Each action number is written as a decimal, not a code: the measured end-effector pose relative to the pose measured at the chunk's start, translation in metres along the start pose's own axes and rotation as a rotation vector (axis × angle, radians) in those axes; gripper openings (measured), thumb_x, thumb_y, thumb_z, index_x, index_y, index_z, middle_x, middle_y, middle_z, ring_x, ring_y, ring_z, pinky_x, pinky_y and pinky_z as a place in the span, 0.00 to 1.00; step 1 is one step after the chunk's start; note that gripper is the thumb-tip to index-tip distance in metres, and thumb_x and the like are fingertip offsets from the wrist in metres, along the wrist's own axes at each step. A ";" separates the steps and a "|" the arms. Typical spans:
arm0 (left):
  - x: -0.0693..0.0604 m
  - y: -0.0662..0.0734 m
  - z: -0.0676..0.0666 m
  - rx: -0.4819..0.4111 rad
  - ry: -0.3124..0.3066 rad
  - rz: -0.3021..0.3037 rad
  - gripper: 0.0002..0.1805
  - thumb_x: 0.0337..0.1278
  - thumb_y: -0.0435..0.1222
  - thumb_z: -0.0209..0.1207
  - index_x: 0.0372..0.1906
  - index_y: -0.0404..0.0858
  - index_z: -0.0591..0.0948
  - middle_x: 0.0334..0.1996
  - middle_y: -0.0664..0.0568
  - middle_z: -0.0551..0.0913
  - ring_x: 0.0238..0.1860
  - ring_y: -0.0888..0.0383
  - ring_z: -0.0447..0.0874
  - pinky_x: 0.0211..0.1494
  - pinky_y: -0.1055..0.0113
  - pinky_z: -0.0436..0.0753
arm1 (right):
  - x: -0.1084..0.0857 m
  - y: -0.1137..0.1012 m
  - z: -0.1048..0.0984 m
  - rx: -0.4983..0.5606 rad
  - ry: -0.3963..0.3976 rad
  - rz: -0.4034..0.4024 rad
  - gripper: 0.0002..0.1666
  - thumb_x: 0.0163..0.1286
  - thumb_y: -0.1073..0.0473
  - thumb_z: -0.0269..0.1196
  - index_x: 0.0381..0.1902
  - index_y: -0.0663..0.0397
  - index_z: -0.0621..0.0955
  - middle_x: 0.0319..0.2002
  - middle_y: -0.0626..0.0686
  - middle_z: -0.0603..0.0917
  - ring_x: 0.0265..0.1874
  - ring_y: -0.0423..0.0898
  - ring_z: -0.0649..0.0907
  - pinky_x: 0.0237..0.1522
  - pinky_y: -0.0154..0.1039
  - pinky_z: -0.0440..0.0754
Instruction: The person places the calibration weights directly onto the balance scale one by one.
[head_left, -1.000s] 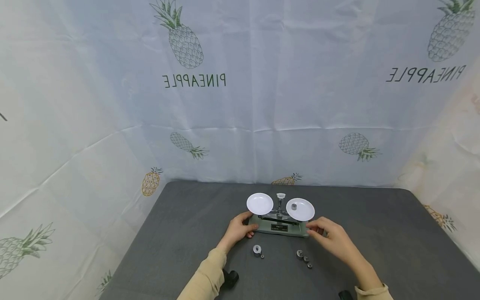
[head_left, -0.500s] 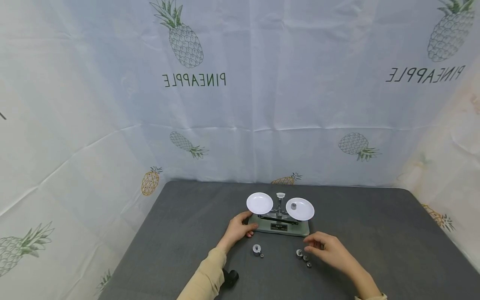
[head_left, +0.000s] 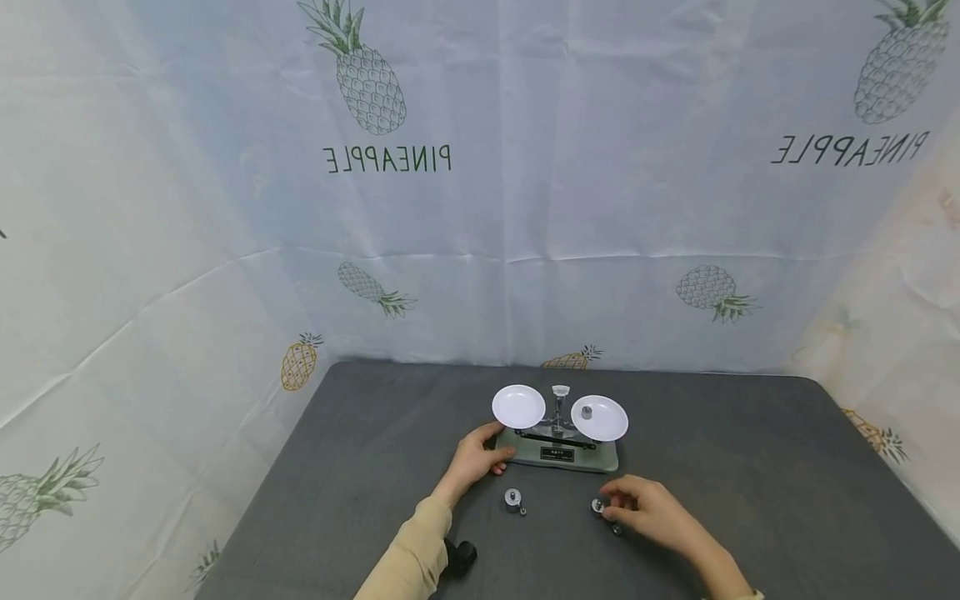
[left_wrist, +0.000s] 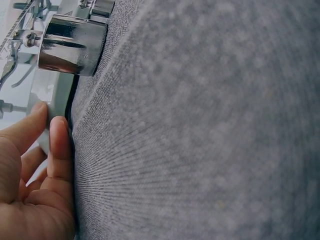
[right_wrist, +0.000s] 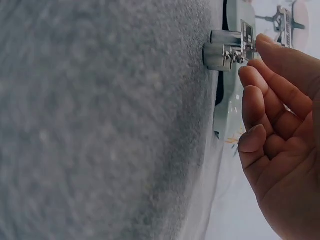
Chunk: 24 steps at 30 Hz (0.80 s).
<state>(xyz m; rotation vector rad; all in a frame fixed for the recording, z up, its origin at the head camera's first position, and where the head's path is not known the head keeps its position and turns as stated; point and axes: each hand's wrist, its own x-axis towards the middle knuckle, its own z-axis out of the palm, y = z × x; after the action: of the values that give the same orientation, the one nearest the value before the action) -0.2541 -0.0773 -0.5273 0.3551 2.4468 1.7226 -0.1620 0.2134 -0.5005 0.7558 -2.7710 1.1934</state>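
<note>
**Left hand (head_left: 474, 454) on the scale (head_left: 557, 454), right hand (head_left: 648, 510) at the front weights (head_left: 597, 506)**

Viewed from the head, the scale stands on the dark table (head_left: 390, 454). At about nine o'clock of it, the left hand grips the base's end between thumb and fingers. The right hand, at four o'clock, bends over the front weights, which lie at five; whether it grasps one, I cannot tell. A loose pair (head_left: 513, 498) stands at seven. The right plate (head_left: 606, 423) carries a small weight (head_left: 587, 412).
</note>
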 end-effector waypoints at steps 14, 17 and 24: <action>-0.004 0.006 0.000 -0.011 -0.003 0.005 0.29 0.53 0.32 0.62 0.62 0.30 0.71 0.48 0.33 0.76 0.21 0.52 0.81 0.25 0.58 0.85 | 0.003 0.003 0.008 -0.023 -0.015 -0.037 0.11 0.55 0.59 0.68 0.36 0.58 0.82 0.24 0.39 0.76 0.21 0.25 0.69 0.19 0.25 0.70; -0.011 0.020 -0.003 -0.021 -0.018 0.014 0.28 0.54 0.30 0.61 0.61 0.27 0.70 0.46 0.29 0.76 0.25 0.40 0.82 0.29 0.50 0.84 | 0.003 0.003 0.008 -0.006 -0.045 -0.008 0.12 0.56 0.58 0.67 0.37 0.58 0.82 0.24 0.39 0.76 0.20 0.25 0.70 0.19 0.25 0.70; -0.021 0.038 -0.007 -0.018 -0.020 0.027 0.27 0.55 0.30 0.60 0.61 0.26 0.70 0.52 0.28 0.74 0.28 0.36 0.82 0.32 0.48 0.84 | 0.006 0.002 0.007 -0.014 -0.068 -0.003 0.10 0.57 0.57 0.67 0.35 0.55 0.82 0.23 0.39 0.76 0.19 0.25 0.70 0.19 0.26 0.70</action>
<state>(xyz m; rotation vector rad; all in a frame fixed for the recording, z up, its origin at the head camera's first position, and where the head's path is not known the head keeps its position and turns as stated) -0.2311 -0.0772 -0.4895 0.4034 2.4224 1.7419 -0.1665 0.2072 -0.5058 0.8150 -2.8280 1.1681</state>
